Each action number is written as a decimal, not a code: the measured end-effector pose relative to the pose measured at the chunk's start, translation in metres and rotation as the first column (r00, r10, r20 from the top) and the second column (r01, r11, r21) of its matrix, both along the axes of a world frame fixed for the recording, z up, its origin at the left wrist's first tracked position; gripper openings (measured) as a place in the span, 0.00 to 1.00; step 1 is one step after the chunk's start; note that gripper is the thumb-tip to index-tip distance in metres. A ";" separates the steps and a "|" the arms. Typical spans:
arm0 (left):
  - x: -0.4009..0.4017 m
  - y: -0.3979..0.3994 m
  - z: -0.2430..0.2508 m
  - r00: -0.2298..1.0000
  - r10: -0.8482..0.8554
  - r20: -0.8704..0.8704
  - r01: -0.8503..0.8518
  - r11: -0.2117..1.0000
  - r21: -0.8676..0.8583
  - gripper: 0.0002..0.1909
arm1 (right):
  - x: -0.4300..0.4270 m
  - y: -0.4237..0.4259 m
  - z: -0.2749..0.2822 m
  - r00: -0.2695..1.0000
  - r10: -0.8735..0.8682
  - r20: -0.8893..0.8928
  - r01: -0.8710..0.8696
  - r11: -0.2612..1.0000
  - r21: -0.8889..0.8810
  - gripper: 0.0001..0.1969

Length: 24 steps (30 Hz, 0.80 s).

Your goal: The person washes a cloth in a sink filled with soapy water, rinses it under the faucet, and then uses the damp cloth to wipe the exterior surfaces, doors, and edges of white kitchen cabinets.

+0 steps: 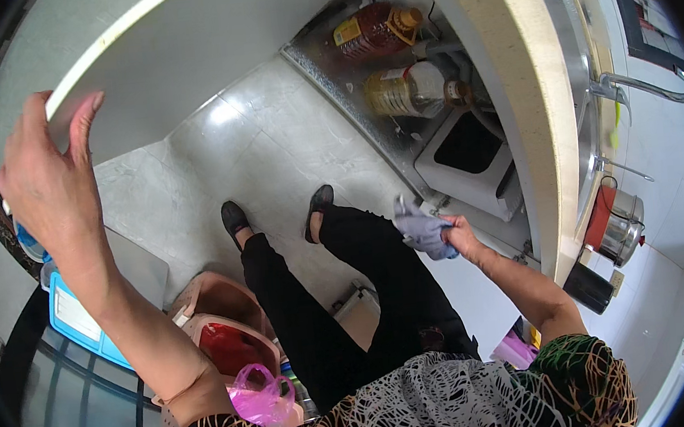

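My left hand (pixel 47 161) grips the top edge of a swung-out cabinet door (pixel 203 54), thumb on its inner face and fingers behind. In my right hand (pixel 461 236) is a bunched grey-blue cloth (pixel 423 230), held beside the lower corner of the cabinet opening. Inside the cabinet, a bottle of dark red-brown liquid (pixel 371 30) and a bottle of yellow oil (pixel 398 92) stand on the cabinet floor (pixel 341 77). Near them sits a white box-shaped container with a black panel (pixel 468 142).
Above the cabinet runs a pale countertop (pixel 539 108) with a sink faucet (pixel 644 85) and a steel pot (pixel 624 226). Pink plastic baskets (pixel 225 286) stand by my legs, with a pink plastic bag (pixel 264 397). A blue-rimmed container (pixel 74 313) is at left.
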<state>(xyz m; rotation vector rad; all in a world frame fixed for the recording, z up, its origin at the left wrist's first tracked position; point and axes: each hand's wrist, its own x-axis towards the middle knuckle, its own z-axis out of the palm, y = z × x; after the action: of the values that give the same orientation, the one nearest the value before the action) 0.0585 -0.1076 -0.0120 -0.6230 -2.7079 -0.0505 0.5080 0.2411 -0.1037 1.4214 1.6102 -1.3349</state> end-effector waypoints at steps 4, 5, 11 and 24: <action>0.006 0.012 0.008 0.989 0.089 0.114 -0.079 0.992 -0.094 0.23 | 0.068 0.008 0.014 0.969 0.111 0.221 -0.107 0.994 -0.029 0.12; 0.006 0.008 0.008 0.990 0.086 0.115 -0.074 0.992 -0.101 0.23 | 0.088 0.010 0.014 0.940 0.211 0.268 -0.209 0.977 -0.038 0.12; 0.012 0.002 0.002 0.984 -0.043 0.170 0.061 0.993 -0.102 0.16 | 0.056 -0.044 0.080 0.825 -0.343 0.449 0.357 0.932 0.056 0.26; 0.075 0.019 0.013 0.881 -0.089 0.464 0.173 0.975 -0.141 0.09 | 0.206 0.035 0.165 0.833 0.001 0.553 0.152 0.961 -0.230 0.12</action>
<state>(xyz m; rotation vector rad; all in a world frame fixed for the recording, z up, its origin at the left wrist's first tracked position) 0.1340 -0.0882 0.0013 -0.9552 -3.1420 0.0157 0.7140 0.2765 0.0612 1.5306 0.9651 -1.0035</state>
